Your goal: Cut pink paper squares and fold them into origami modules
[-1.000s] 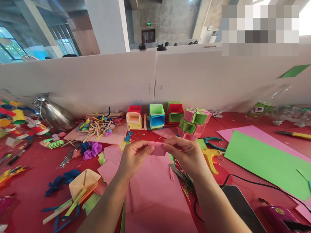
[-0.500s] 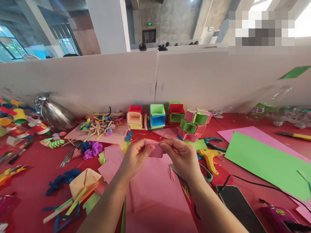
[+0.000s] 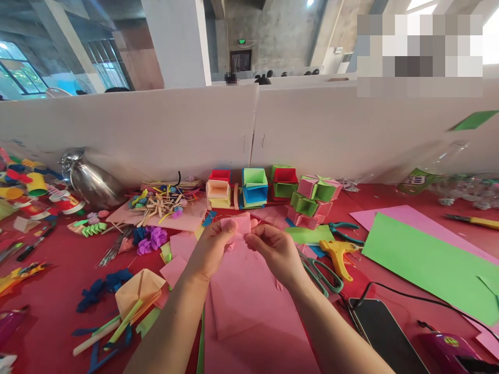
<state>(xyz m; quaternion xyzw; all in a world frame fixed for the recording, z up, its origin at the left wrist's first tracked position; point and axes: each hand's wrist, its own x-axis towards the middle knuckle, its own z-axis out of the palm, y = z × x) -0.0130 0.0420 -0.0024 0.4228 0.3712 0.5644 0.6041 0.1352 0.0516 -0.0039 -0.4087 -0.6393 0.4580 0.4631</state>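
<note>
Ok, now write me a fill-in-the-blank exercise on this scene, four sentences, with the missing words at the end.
1. The left hand holds a small piece of paper, coloured ____, with the right hand at its edge.
2. The glue gun is ____.
3. Seen from the person, the metal jug stands on the ____ side of the red table.
4. A large pink sheet lies partly under a large ____ sheet.

Missing words: pink; yellow; left; green.
</note>
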